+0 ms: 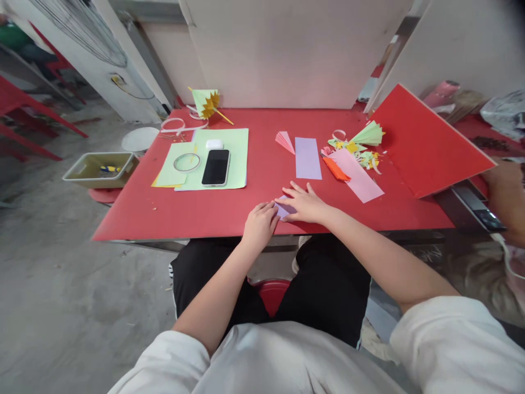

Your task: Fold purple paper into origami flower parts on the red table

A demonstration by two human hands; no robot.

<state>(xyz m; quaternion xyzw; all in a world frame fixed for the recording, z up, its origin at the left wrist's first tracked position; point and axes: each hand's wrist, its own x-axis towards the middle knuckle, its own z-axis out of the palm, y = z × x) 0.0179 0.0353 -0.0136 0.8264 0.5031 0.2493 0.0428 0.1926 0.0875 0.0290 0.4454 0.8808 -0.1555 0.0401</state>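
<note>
Lilac paper piece point(283, 211), small & partly hidden by fingers, lies on red tabletop point(197, 214) nr wearer's edge, btwn both hands. L hand point(259, 223): fingers bent, close tog. at paper's left side; pinching or only pressing, can't tell. R hand point(305, 205): fingers spread wide, touching paper.

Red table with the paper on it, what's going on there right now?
A person sits at the red table, left hand and right hand both on a small piece of purple paper near its front edge. A lilac strip lies flat beyond them, beside a pleated pink fan. To the left, a phone rests on green sheets.
</note>
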